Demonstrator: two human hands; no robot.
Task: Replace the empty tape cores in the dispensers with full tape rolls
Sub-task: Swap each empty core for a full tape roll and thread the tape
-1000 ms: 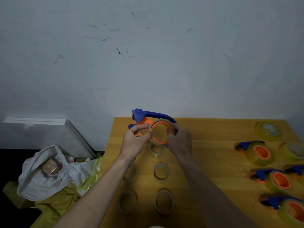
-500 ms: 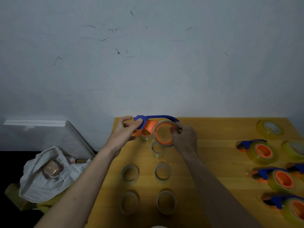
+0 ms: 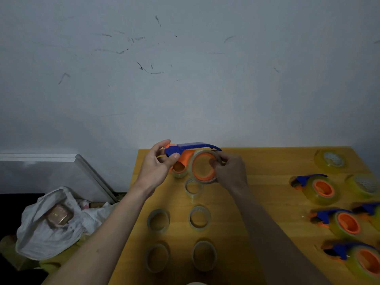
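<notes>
Compared with a moment ago, the left hand point(image 3: 156, 167) has moved to grip the blue dispenser point(image 3: 185, 150) handle above the desk point(image 3: 267, 194), while the right hand point(image 3: 228, 171) pinches the empty core point(image 3: 203, 168), apparently sliding it off the orange hub.

Blue-and-orange plastic tape dispenser point(image 3: 186, 153) smooth; yellow wooden table point(image 3: 267, 182) grained, matt; transparent full tape rolls point(image 3: 330, 161) glossy.

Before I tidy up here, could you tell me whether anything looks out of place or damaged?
Nothing looks damaged or spilled. The empty cores lie in tidy rows on the table, and loaded dispensers sit at the right. Only the wall shows dark scuff marks.
</notes>
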